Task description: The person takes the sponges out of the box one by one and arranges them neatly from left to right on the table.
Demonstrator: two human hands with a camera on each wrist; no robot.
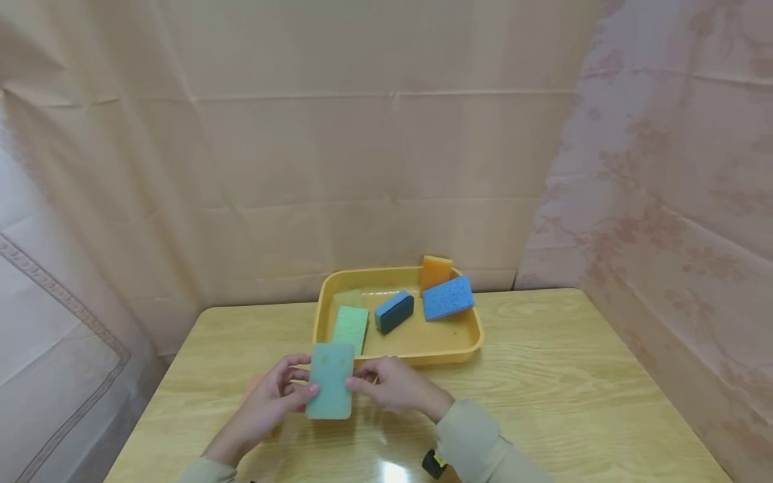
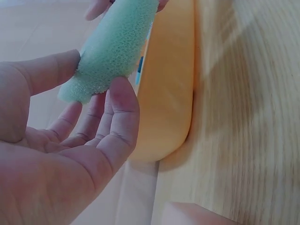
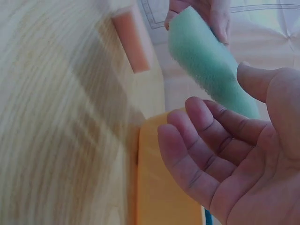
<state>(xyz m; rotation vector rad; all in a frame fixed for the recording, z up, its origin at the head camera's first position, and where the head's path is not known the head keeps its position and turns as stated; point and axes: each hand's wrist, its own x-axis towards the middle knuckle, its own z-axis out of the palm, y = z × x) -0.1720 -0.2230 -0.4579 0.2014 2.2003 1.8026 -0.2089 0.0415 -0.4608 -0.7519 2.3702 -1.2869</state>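
Note:
A pale green sponge (image 1: 330, 381) is held up in front of the yellow tray (image 1: 398, 359). My left hand (image 1: 284, 392) pinches its left edge between thumb and fingers; in the left wrist view the sponge (image 2: 112, 51) shows its porous side. At the opposite edge my right hand (image 1: 392, 384) pinches the sponge with thumb and forefinger. The right wrist view shows the other fingers (image 3: 173, 145) loosely bent and off the sponge (image 3: 201, 56). Partly hidden behind the left hand, an orange-pink sponge (image 3: 132, 42) lies on the table.
Inside the tray are a green sponge (image 1: 350, 327), a blue sponge with a dark side (image 1: 394, 312), a blue sponge (image 1: 448, 298) leaning at the right rim and an orange sponge (image 1: 435, 272) at the back. Curtains (image 1: 374, 168) hang behind the wooden table (image 1: 543, 382).

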